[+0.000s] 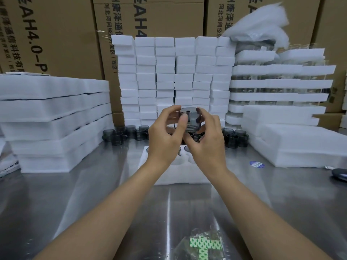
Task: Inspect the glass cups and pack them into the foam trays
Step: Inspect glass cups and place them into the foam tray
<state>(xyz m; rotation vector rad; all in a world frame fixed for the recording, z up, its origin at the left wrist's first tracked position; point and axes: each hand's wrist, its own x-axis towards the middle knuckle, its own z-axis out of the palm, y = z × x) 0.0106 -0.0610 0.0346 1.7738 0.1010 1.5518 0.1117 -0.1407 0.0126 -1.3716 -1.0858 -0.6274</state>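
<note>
Glass cup [189, 120], smoky grey one, is up in the air between both my hands right now, held over the foam tray [150, 167] on the steel table [93, 199]. My left hand [165, 136] has its fingers curled round the left side, with the thumb pressed on the front of the glass, and my right hand [206, 141] wraps the right side, fingers hooked over the top edge. The cup looks tipped so its base faces me, though the glass is see-through enough that I can't swear to it. The tray under my wrists has round pockets cut in it; my hands cover most of them, so I can't tell how many are filled. Behind it there's a row of loose cups [120, 135] standing on the table, same dark tint. Further back, a wall of stacked foam blocks [174, 76], a pile of foam sheets [54, 117] on my left, packed trays [281, 87] stacked on my right, and cardboard boxes [56, 34] behind everything. Near me on the table sits a plastic bag with a green print [203, 244], plus a blue sticker [256, 164] off to the right.
</note>
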